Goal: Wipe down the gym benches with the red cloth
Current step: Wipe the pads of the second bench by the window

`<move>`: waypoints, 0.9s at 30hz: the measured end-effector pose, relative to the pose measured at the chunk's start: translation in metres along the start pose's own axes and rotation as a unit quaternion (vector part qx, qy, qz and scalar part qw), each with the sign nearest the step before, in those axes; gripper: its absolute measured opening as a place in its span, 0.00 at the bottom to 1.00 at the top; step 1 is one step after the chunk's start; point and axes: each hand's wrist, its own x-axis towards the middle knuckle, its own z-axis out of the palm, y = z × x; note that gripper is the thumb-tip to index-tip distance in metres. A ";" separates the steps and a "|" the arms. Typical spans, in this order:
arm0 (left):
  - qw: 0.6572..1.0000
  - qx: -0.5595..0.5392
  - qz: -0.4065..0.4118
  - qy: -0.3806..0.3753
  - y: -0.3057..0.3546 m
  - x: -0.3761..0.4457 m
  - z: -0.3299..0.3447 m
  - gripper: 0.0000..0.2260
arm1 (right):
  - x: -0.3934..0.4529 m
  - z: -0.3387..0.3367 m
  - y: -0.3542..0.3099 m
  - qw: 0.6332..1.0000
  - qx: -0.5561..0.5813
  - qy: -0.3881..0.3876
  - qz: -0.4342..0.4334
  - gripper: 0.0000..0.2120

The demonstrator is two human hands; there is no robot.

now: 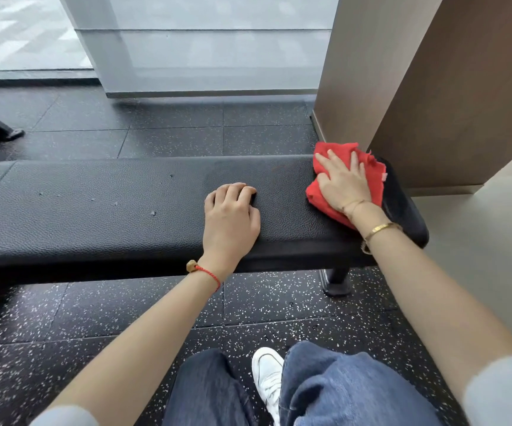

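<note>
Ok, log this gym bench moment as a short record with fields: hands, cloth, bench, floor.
right hand: right hand pressed flat on the red cloth, fingers spread
left hand: left hand rests on the bench, fingers curled, holding nothing
cloth: at the right end of the bench
bench: black padded bench, small nicks in the pad left of the hands
floor: black speckled floor

Gym: padded bench [125, 204], speckled rubber flooring [95, 318]
</note>
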 end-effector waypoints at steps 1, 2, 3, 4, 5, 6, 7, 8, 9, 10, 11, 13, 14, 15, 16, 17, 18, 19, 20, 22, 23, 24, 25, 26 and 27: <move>1.000 0.002 -0.001 0.000 0.000 0.001 0.000 0.15 | 0.002 0.003 -0.013 1.000 -0.005 -0.002 -0.011 0.25; 1.000 0.002 -0.003 0.000 0.000 0.001 0.001 0.15 | 0.001 0.007 -0.026 0.999 -0.006 -0.009 -0.037 0.26; 1.000 0.002 -0.005 0.000 0.000 0.002 0.000 0.15 | -0.003 0.012 -0.038 0.997 -0.005 -0.016 -0.072 0.26; 1.000 0.003 -0.007 -0.001 0.001 0.002 0.000 0.15 | -0.011 0.016 -0.048 0.994 -0.004 -0.023 -0.109 0.26; 1.000 0.003 -0.008 -0.002 0.001 0.002 0.000 0.15 | -0.021 0.020 -0.054 0.990 -0.002 -0.026 -0.139 0.26; 1.000 0.002 -0.007 -0.002 0.000 0.002 0.000 0.16 | -0.031 0.021 -0.056 0.987 0.002 -0.026 -0.160 0.26; 1.000 -0.001 -0.006 0.000 0.000 0.001 0.000 0.16 | -0.041 0.022 -0.054 0.984 0.007 -0.024 -0.175 0.26; 1.000 -0.005 -0.004 0.003 0.000 0.001 0.000 0.16 | -0.051 0.021 -0.048 0.982 0.012 -0.021 -0.185 0.26; 1.000 -0.010 -0.001 0.006 -0.001 0.000 -0.001 0.16 | -0.062 0.020 -0.039 0.981 0.016 -0.015 -0.194 0.26; 1.000 -0.015 0.001 0.009 -0.002 0.000 -0.001 0.17 | -0.071 0.020 -0.030 0.980 0.018 -0.007 -0.199 0.26; 1.000 -0.019 0.002 0.011 -0.002 0.000 -0.001 0.17 | -0.079 0.019 -0.019 0.980 0.021 -0.001 -0.200 0.26; 1.000 -0.024 0.002 0.012 -0.002 -0.001 -0.001 0.17 | -0.082 0.015 0.001 0.983 0.025 0.001 -0.182 0.26; 1.000 -0.024 0.003 0.010 -0.002 -0.002 -0.001 0.17 | -0.077 0.013 0.009 0.986 0.026 -0.001 -0.163 0.25; 1.000 -0.023 0.005 0.009 -0.001 -0.002 -0.001 0.17 | -0.068 0.011 0.016 0.990 0.026 -0.002 -0.138 0.25; 1.000 -0.022 0.007 0.008 0.000 -0.003 -0.001 0.16 | -0.057 0.008 0.020 0.994 0.023 -0.002 -0.108 0.25; 1.000 -0.019 0.007 0.008 0.000 -0.003 -0.001 0.16 | -0.044 0.005 0.021 0.997 0.018 -0.001 -0.079 0.25; 1.000 -0.016 0.006 0.008 0.001 -0.003 -0.001 0.16 | -0.032 0.002 0.019 0.999 0.012 -0.001 -0.052 0.25; 1.000 -0.013 0.006 0.007 0.002 -0.002 -0.001 0.16 | -0.023 0.000 0.016 0.999 0.007 -0.002 -0.032 0.25; 1.000 -0.010 0.005 0.006 0.002 -0.002 -0.001 0.16 | -0.017 0.000 0.010 1.000 0.003 -0.004 -0.023 0.25; 1.000 -0.006 0.001 0.004 0.001 -0.001 -0.001 0.16 | -0.017 0.003 -0.002 0.999 -0.002 -0.009 -0.042 0.25; 1.000 -0.005 0.000 0.003 0.001 -0.001 -0.001 0.15 | -0.023 0.004 -0.007 0.998 0.000 -0.013 -0.067 0.25; 1.000 -0.004 -0.001 0.003 0.001 -0.001 -0.001 0.15 | -0.033 0.006 -0.010 0.995 0.005 -0.014 -0.096 0.25; 1.000 -0.004 0.000 0.003 0.001 -0.001 -0.001 0.15 | -0.044 0.008 -0.011 0.992 0.010 -0.011 -0.123 0.25; 1.000 -0.005 0.000 0.004 0.001 -0.001 -0.001 0.15 | -0.057 0.009 -0.009 0.990 0.014 -0.008 -0.143 0.25; 1.000 -0.007 0.000 0.004 0.001 -0.002 -0.001 0.15 | -0.069 0.011 -0.005 0.988 0.015 -0.004 -0.153 0.25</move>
